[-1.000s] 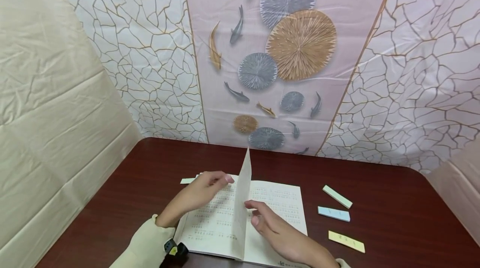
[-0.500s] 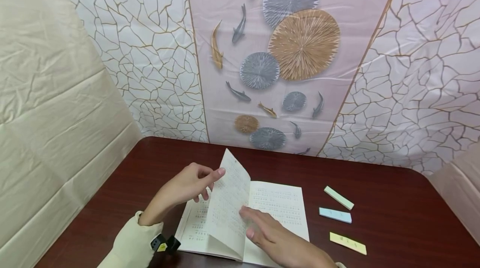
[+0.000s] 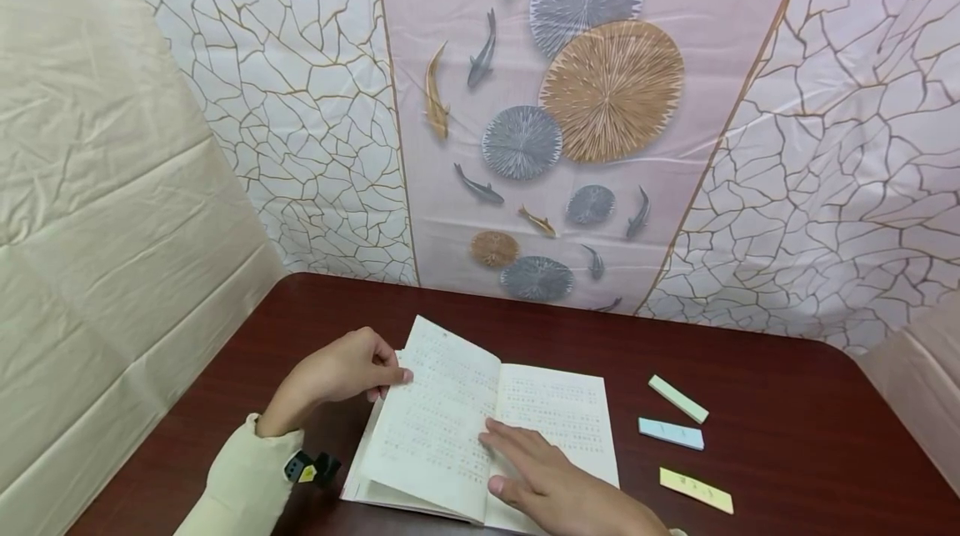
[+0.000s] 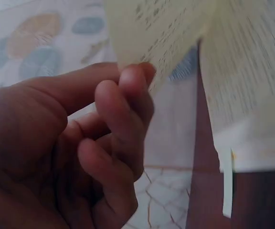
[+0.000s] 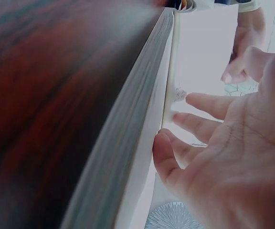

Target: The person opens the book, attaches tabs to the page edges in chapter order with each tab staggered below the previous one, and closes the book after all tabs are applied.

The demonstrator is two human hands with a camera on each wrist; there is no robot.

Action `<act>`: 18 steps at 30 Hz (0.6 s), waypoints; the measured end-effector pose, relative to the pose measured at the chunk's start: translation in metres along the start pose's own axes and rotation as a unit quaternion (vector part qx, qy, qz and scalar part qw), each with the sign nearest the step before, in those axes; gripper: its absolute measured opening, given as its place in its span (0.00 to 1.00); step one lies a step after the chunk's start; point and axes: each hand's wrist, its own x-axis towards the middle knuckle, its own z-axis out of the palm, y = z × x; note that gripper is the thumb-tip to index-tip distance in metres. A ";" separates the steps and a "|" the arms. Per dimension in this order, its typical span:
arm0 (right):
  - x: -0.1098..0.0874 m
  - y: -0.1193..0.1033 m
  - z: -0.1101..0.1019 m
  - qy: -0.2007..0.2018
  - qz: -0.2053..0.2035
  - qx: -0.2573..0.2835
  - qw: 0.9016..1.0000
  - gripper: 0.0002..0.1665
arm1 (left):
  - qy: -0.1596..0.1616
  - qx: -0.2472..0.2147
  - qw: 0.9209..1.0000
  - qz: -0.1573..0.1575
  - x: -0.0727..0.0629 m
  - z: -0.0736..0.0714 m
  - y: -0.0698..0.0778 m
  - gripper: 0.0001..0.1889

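Observation:
An open book with printed text lies on the dark red table. One of its pages is raised on the left side, sloping up from the spine. My left hand pinches that page's outer edge between thumb and fingers; the left wrist view shows the fingertips on the sheet. My right hand lies low over the book, fingers extended toward the spine, fingertips at the turned page. A pale green tab sticks out of the book's edge in the left wrist view.
Right of the book lie three paper strips: a green one, a blue one and a yellow one. A patterned cloth hangs behind the table. The right wrist view shows the thick page block from its side.
The page stood upright at the spine and has swung over to the left. My left hand took its edge and moved left and slightly down. My right hand stays near the spine.

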 end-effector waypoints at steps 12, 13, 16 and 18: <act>0.004 0.004 0.000 -0.014 -0.043 -0.059 0.997 0.38 | -0.009 0.075 0.994 -0.081 0.010 0.019 -0.023 0.21; 0.005 0.004 0.000 -0.015 -0.045 -0.062 0.997 0.38 | 0.001 0.091 0.992 -0.090 0.010 0.020 -0.023 0.21; 0.006 0.005 0.000 -0.020 -0.047 -0.071 0.996 0.39 | 0.033 0.136 0.984 -0.108 0.009 0.023 -0.018 0.22; 0.006 0.005 -0.001 -0.019 -0.049 -0.082 0.995 0.39 | 0.048 0.148 0.982 -0.103 0.009 0.023 -0.012 0.21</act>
